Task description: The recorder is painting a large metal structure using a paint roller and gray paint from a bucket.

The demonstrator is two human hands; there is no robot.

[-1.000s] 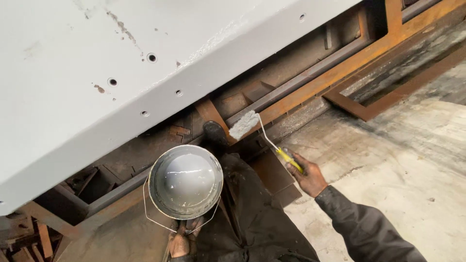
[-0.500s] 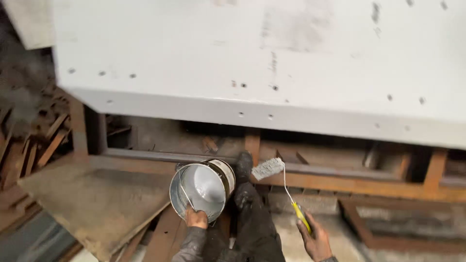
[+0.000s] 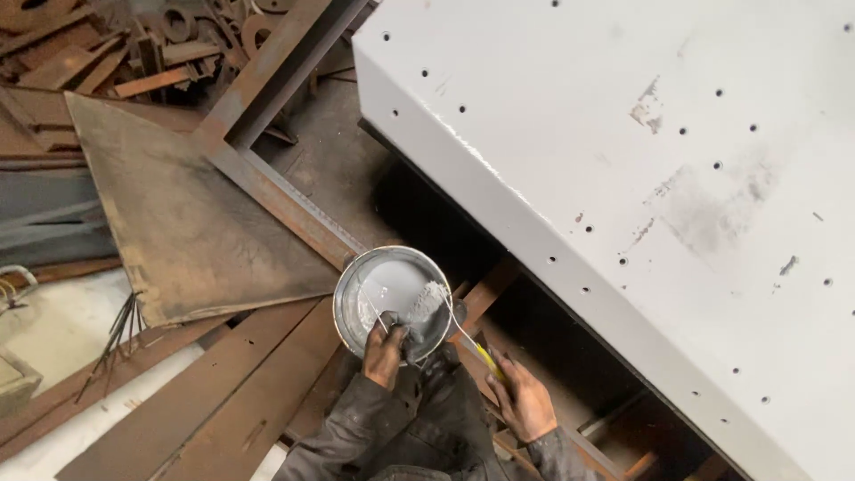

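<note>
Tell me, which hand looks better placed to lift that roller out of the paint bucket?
Probably the right hand: it grips the roller by its yellow handle, head dipped in the bucket of grey paint. The left hand is busy holding the bucket's rim.

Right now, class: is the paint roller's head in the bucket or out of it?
In. The roller head lies inside the rim of the metal bucket, over grey paint; left hand grips the bucket, right hand the handle.

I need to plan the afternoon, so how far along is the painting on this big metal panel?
The grey panel top looks mostly coated, with several scuffed, thin patches left. In hand: the left hand holds the paint bucket while the right hand dips the roller. The rusty frame below looks unpainted.
</note>
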